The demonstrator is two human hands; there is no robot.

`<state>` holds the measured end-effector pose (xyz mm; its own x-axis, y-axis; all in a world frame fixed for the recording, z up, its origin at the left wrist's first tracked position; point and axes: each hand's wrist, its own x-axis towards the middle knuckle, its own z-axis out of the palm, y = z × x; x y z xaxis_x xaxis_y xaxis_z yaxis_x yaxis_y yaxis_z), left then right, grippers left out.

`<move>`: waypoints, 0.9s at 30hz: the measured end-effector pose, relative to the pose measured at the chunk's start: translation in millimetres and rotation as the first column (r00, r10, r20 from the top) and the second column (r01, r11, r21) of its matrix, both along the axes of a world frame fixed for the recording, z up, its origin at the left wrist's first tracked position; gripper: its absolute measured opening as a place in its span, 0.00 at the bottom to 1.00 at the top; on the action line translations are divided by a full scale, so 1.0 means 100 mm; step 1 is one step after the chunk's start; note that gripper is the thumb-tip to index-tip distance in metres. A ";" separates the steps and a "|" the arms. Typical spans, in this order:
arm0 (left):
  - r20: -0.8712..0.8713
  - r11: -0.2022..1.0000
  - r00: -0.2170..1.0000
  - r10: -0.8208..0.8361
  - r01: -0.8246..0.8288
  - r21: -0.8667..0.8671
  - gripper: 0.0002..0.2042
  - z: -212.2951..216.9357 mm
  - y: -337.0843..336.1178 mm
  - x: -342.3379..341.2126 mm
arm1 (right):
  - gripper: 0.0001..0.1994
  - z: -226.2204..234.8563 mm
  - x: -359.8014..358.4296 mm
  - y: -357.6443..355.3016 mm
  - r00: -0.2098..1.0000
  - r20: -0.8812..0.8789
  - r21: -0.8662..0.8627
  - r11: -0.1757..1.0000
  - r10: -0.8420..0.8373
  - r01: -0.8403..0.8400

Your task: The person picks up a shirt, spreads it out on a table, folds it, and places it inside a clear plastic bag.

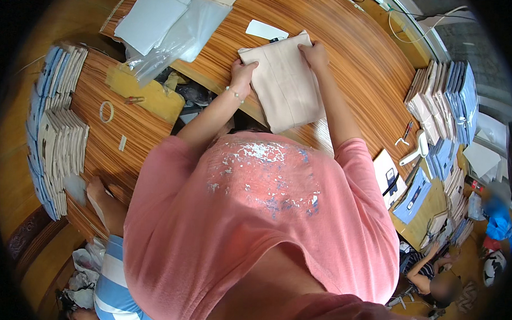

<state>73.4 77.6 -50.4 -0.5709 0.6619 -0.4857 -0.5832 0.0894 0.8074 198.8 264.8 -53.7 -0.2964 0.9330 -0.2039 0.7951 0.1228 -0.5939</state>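
Note:
A folded beige garment (284,83) with a seam line down its middle lies before me, its far end over the wood-grain table (359,55). My left hand (242,78) grips its left edge, thumb on top and fingers tucked mostly out of sight. At the far right corner, my right hand (314,53) pinches the cloth the same way. A beaded bracelet (234,93) circles my left wrist. Just beyond the garment lies a white card (266,30), with a small black piece at its near edge.
Clear plastic bags (203,29) and white sheets (152,20) lie far left. Folded garment stacks (63,138) line the left; more stacks (431,97) stand right, near a white-handled tool (419,148). A tape ring (106,111) lies left. Other people sit at lower left and lower right.

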 end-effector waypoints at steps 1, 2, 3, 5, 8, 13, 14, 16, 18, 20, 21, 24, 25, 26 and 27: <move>-0.025 1.000 1.000 0.003 -0.003 -0.005 0.13 -0.01 0.08 0.02 | 0.16 -0.01 0.07 0.14 0.998 -0.056 -0.146 0.989 -0.024 0.016; -0.053 1.000 0.998 0.022 -0.023 -0.019 0.13 -0.02 0.10 0.02 | 0.14 0.05 0.07 0.15 0.993 -0.114 -0.298 0.955 -0.040 0.004; -0.080 0.999 0.996 0.036 -0.038 -0.031 0.13 -0.02 0.12 0.01 | 0.14 0.12 0.10 0.15 0.972 -0.227 -0.318 0.948 -0.067 -0.009; -0.303 0.996 0.953 0.014 0.014 0.089 0.14 0.06 0.17 -0.05 | 0.13 0.37 0.24 0.11 0.889 -0.441 -0.348 0.937 -0.126 -0.040; -0.502 0.932 0.862 -0.064 0.231 0.278 0.14 0.75 0.30 -0.08 | 0.08 1.26 0.63 -0.10 0.664 -0.729 -0.289 0.954 -0.167 -0.077; -0.740 0.707 0.545 -0.394 0.694 0.135 0.18 1.76 0.39 -0.11 | 0.09 2.07 1.58 -0.40 0.645 -0.764 -0.029 0.998 0.012 -0.053; -0.814 0.646 0.387 -0.434 0.763 0.019 0.17 1.84 0.34 -0.12 | 0.09 2.08 1.71 -0.56 0.722 -0.681 0.098 0.992 0.121 -0.074; -0.854 0.534 0.207 -0.476 0.840 -0.094 0.15 1.75 0.26 -0.10 | 0.09 2.04 1.86 -0.82 0.841 -0.444 0.311 0.934 0.308 -0.178; -0.882 0.405 0.074 -0.466 0.904 -0.138 0.16 1.31 0.14 -0.03 | 0.09 1.76 2.02 -1.14 0.900 -0.237 0.396 0.883 0.365 -0.253; -0.887 0.321 -0.131 -0.444 0.901 -0.293 0.18 0.71 -0.13 0.08 | 0.13 1.16 2.18 -1.54 0.914 -0.272 0.303 0.928 0.302 -0.216; -0.890 0.300 -0.238 -0.389 0.881 -0.367 0.15 0.44 -0.30 0.12 | 0.15 0.96 2.19 -1.79 0.946 -0.147 0.256 0.935 0.289 -0.245; -0.864 0.222 -0.471 -0.178 0.836 -0.502 0.15 0.01 -0.62 0.16 | 0.17 0.44 2.24 -2.29 0.963 -0.014 0.207 0.943 0.270 -0.261; -0.870 0.169 -0.475 -0.134 0.854 -0.493 0.15 -0.07 -0.67 0.13 | 0.16 0.37 2.24 -2.37 0.966 -0.002 0.244 0.937 0.257 -0.249; -0.873 0.136 -0.478 -0.093 0.863 -0.487 0.15 -0.13 -0.71 0.06 | 0.16 0.34 2.24 -2.37 0.976 -0.067 0.210 0.959 0.208 -0.190; -0.875 0.118 -0.483 -0.043 0.867 -0.485 0.15 -0.12 -0.71 -0.01 | 0.16 0.37 2.25 -2.34 0.978 -0.131 0.185 0.973 0.165 -0.139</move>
